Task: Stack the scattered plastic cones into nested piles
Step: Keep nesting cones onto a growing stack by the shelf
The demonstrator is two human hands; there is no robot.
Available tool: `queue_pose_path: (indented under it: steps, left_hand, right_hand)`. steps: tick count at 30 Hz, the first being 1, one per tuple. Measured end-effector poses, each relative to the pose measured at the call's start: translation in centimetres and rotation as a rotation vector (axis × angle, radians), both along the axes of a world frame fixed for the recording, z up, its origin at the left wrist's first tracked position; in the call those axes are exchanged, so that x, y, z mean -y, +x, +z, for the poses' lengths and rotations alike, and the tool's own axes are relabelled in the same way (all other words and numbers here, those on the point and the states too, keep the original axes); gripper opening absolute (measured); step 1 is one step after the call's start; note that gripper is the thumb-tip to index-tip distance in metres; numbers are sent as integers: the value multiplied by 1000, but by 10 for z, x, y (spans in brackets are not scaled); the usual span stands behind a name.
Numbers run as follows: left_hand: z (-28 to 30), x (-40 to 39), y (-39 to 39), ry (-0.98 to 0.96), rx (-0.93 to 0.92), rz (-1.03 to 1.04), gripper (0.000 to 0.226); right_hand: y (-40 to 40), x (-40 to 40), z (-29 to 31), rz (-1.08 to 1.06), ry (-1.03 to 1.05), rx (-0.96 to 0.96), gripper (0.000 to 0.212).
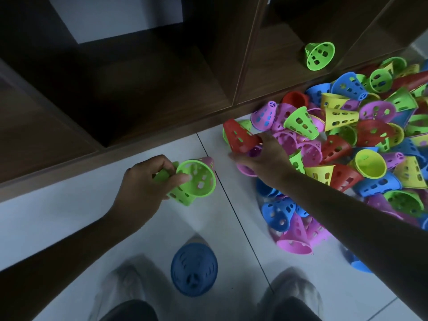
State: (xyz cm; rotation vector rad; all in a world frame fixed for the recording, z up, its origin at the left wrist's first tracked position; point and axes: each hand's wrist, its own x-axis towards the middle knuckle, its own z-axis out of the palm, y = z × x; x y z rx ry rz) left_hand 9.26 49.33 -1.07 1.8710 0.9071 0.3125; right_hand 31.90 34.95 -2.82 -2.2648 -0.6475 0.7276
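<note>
My left hand (141, 181) grips a short nested stack of green cones (193, 181), fingers curled round it, a pink cone tip poking out behind. My right hand (266, 156) pinches a red cone (238, 137) at the near edge of the loose cone pile (347, 144), which spreads right of it. A blue cone (194, 269) stands below both hands, between my feet.

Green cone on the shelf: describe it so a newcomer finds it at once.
Start at the dark wooden shelf unit along the top. In its right-hand compartment a single green cone lies on its side, open mouth toward the camera. It is the only cone inside the shelf; the rest are in the pile on the floor or in the hands.
</note>
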Motion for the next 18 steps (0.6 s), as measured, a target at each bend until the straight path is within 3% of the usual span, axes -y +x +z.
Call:
queue_pose_path:
  steps: [4,8,12,18]
  left_hand:
    - [18,7,-23,58,25,31,23]
    - [35,18,-47,279,47,31,27]
    - [48,33,-72,369,86,-30,28]
    - [51,50,-94,596,138,-90,31]
  right_hand:
    - [-34,20,36,-127,199,-231,55]
    - [-74,49,68,-106,257,-282,57]
    - [-108,72,94,-48,243,-344,67]
    - [-131,87,108,-27,326,-391,52]
